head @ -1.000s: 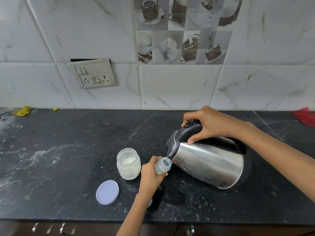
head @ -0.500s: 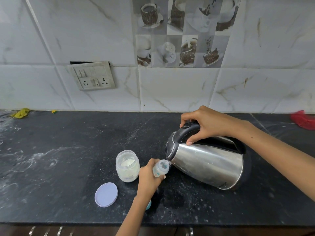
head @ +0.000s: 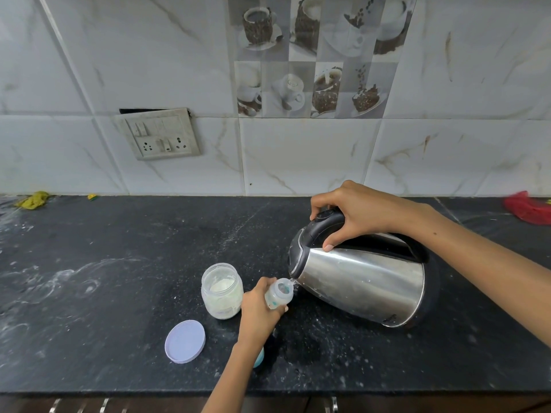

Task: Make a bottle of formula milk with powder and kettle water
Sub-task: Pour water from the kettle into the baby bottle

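Note:
My left hand (head: 258, 311) grips a small clear baby bottle (head: 278, 297), tilted, its open mouth right at the kettle's spout. My right hand (head: 354, 214) holds the black handle of a steel kettle (head: 362, 281), which is tipped far over to the left with its spout at the bottle's mouth. A thin stream of water shows at the spout. An open clear jar (head: 222, 290) with white powder stands just left of my left hand. Its lilac lid (head: 185, 341) lies flat on the black counter (head: 119, 293) in front of it.
A blue-green object (head: 258, 357) peeks out under my left forearm. White powder dusts the counter. A yellow cloth (head: 32, 200) lies at the far left by the wall and a red bag (head: 526, 208) at the far right. A switch socket (head: 159, 138) sits on the tiled wall.
The kettle stays tipped at the bottle's mouth and both hands keep their hold. The view has shifted slightly; nothing else has moved.

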